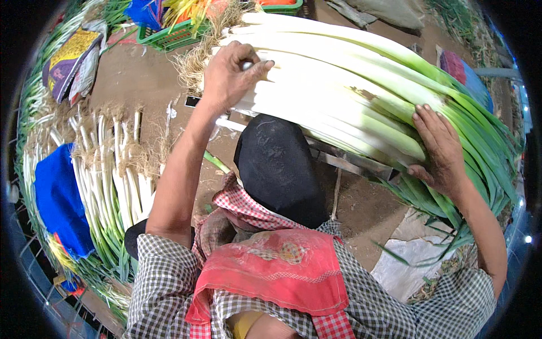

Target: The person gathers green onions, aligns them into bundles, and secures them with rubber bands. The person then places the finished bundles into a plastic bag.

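Observation:
A thick bundle of leeks [322,80] lies across a low metal-edged support [360,164] before me, roots to the left and green leaves to the right. At the white root end is my left hand [233,74], its fingers curled against the stalks and its thumb pointing right; whether it grips one is hidden. My right hand [440,148] rests with spread fingers on the bundle where white turns to green. Shaggy roots [192,68] stick out beside my left hand. A brown blemish [363,93] marks one of the upper stalks.
More leeks [114,186] lie at left, partly under a blue cloth [61,199]. A green plastic crate [173,37] stands behind the roots. A rounded black fabric shape [279,165] sits before the support. A whitish sheet [406,258] covers ground at lower right.

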Demonstrator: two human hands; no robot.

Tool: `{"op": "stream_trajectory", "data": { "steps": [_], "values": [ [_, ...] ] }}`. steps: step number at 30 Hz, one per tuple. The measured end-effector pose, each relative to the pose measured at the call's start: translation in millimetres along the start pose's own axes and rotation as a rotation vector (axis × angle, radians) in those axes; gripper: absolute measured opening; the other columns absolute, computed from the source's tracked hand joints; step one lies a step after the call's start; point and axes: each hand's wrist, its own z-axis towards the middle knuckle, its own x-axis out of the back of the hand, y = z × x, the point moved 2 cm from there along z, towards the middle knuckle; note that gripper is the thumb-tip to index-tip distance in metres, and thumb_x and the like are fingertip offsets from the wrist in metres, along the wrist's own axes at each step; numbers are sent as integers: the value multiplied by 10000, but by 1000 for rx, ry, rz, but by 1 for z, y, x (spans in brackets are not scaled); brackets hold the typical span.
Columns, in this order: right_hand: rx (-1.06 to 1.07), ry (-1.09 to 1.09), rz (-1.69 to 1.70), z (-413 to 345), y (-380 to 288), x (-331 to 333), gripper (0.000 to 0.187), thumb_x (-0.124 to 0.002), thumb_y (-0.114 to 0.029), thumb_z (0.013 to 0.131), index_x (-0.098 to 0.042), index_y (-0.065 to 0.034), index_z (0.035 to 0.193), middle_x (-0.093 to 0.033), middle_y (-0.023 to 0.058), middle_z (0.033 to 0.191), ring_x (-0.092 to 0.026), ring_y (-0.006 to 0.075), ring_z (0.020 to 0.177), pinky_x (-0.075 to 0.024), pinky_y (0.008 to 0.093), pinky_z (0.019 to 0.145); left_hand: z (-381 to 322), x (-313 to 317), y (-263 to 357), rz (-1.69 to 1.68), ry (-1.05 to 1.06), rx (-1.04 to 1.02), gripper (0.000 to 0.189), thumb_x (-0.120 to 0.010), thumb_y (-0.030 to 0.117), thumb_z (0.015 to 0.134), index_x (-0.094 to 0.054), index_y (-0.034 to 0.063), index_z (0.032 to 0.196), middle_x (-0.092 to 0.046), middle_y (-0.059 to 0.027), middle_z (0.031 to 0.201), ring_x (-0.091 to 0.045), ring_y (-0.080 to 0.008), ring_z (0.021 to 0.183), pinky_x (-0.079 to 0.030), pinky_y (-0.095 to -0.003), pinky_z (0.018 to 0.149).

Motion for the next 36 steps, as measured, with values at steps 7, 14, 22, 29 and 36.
{"op": "stream_trajectory", "data": {
  "steps": [7,14,22,29,36],
  "values": [
    [-2,-98,-156,-2,1,-11,881,-339,-757,868,-423,-89,1436,-374,180,1497,-345,357,1398,-243,497,1141,-3,-9,-3,68,-9,97,331,-745,305,846,-597,12,805,-485,-52,810,-519,-150,756,-454,-313,671],
    [-3,-103,-205,-2,0,-22,872,-326,-735,884,-385,-83,1461,-359,190,1504,-322,343,1413,-200,483,1168,-1,-17,-11,150,34,-72,292,-727,268,829,-568,48,936,-519,-105,890,-522,-241,828,-440,-375,744],
    [-19,44,-25,17,-13,14,806,-546,-638,837,-430,-97,1422,-365,183,1499,-335,355,1399,-219,503,1162,4,-9,-3,43,61,24,602,-776,212,782,-482,84,1292,-514,-173,1116,-532,-286,1074,-499,-378,839],
    [-346,96,38,111,33,-15,621,-571,-434,910,-452,-59,1389,-517,198,1341,-449,328,1290,-350,435,1099,6,-5,-13,80,99,-12,718,-784,337,727,-521,173,1375,-467,-217,1316,-461,-378,1214,-399,-453,1027],
    [-261,154,149,96,15,-4,509,-604,-312,904,-522,-19,1311,-547,177,1244,-510,341,1126,-408,424,989,17,-3,8,208,81,-88,607,-751,411,759,-608,115,1270,-491,-194,1298,-444,-351,1232,-275,-520,1053]
  ]
}}
